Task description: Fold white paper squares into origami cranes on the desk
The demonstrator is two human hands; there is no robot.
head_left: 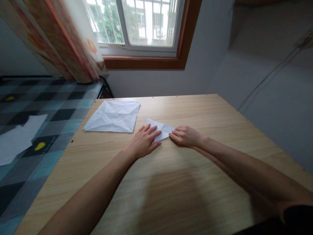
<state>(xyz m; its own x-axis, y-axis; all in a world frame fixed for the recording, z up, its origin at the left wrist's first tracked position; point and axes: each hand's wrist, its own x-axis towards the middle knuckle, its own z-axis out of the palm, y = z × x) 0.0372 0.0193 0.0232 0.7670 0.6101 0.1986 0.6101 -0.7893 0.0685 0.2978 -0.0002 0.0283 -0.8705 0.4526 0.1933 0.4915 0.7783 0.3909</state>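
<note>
A small folded piece of white paper point(164, 130) lies on the wooden table, with a pointed corner at its upper left. Across its left part rests my left hand point(145, 140), palm down with the fingers spread over the paper. My right hand point(184, 135) is closed at the paper's right end, its fingers pinching the tip there. Part of the paper is hidden beneath the left fingers. To the left of my hands lies a larger creased white paper point(113, 116), spread flat near the table's far left corner.
The light wooden table point(166, 182) meets a wall with a window point(149, 23) at its far side. On the left is a bed with a checked cover point(56, 130), bearing loose white sheets point(17, 143). A patterned curtain point(61, 39) hangs above it.
</note>
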